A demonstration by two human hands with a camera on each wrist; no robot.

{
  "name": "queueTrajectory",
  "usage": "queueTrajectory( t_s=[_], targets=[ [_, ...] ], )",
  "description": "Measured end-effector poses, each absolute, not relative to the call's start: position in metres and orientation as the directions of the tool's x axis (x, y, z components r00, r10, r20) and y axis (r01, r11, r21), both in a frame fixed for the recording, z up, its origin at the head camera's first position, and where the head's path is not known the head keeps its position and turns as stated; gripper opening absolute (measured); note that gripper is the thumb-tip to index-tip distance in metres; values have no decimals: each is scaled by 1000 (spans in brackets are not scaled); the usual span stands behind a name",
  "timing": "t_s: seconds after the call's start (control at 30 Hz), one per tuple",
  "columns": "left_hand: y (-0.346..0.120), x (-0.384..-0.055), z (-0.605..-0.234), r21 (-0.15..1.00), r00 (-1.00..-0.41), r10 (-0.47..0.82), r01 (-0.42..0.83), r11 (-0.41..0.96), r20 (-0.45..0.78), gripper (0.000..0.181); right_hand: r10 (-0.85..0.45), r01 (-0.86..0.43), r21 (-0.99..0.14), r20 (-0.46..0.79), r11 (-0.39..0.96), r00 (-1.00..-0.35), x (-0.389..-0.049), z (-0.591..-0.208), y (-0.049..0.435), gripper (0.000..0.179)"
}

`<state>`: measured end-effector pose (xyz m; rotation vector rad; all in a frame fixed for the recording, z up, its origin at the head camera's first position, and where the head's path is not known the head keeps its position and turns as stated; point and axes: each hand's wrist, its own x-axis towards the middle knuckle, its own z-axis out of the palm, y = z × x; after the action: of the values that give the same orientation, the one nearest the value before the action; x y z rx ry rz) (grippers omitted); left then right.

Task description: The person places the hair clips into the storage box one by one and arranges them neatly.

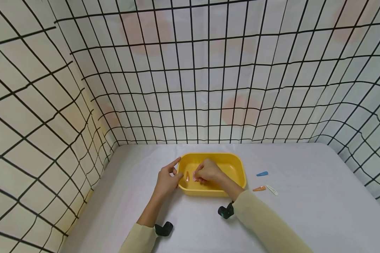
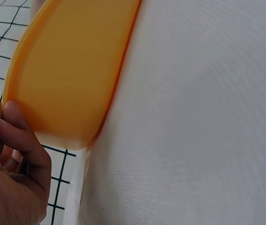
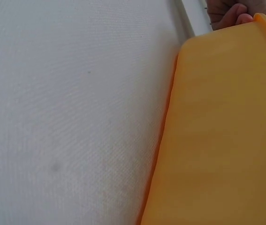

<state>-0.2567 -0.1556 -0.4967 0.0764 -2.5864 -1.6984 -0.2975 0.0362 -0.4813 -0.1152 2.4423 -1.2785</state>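
A yellow tray (image 1: 228, 192) with a raised rim sits on the table. At its left end my left hand (image 1: 166, 181) holds the rim, thumb over the edge; the left wrist view shows the curled fingers (image 2: 36, 154) against the tray wall (image 2: 67, 79). My right hand (image 1: 209, 171) reaches down inside the tray and pinches a pink hair clip (image 1: 194, 176), partly hidden by the fingers. Just left of it, an orange hair clip (image 1: 187, 176) lies on the tray floor. In the right wrist view the tray's outer wall (image 3: 222, 131) hides the right hand.
Right of the tray, a blue hair clip (image 1: 262, 173), another orange hair clip (image 1: 259, 188) and a white hair clip (image 1: 271, 190) lie on the white tablecloth (image 1: 316, 211). Black grid netting (image 1: 194, 89) over pale cloth stands around the table's back and sides.
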Motion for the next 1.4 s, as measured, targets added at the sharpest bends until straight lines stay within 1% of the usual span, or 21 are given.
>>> queueTrajectory(
  t_s=[0.4, 0.7, 0.8, 0.9, 1.1, 1.4],
  targets=[
    [-155, -257, -496, 915, -998, -68, -23, 402, 4, 67, -225, 135, -822, -304, 553, -926, -297, -484, 34, 12],
    [-154, -259, -497, 914, -998, -67, -26, 406, 2, 67, -225, 163, -844, -314, 510, -922, -297, -486, 42, 10],
    [-154, -258, -497, 913, -997, -71, -30, 407, -1, 67, -224, 159, -852, -304, 498, -926, -296, -484, 47, 12],
    [-155, -258, -498, 914, -997, -80, -42, 402, -11, 66, -237, 131, -859, -279, 495, -930, -295, -483, 52, 15],
    [-156, -257, -497, 916, -997, -82, -26, 399, 7, 65, -274, 81, -868, -241, 490, -931, -293, -483, 68, 19],
    [-155, -256, -499, 918, -997, -81, -36, 394, -4, 65, -269, 89, -885, -233, 456, -935, -286, -476, 100, 26]
  ],
)
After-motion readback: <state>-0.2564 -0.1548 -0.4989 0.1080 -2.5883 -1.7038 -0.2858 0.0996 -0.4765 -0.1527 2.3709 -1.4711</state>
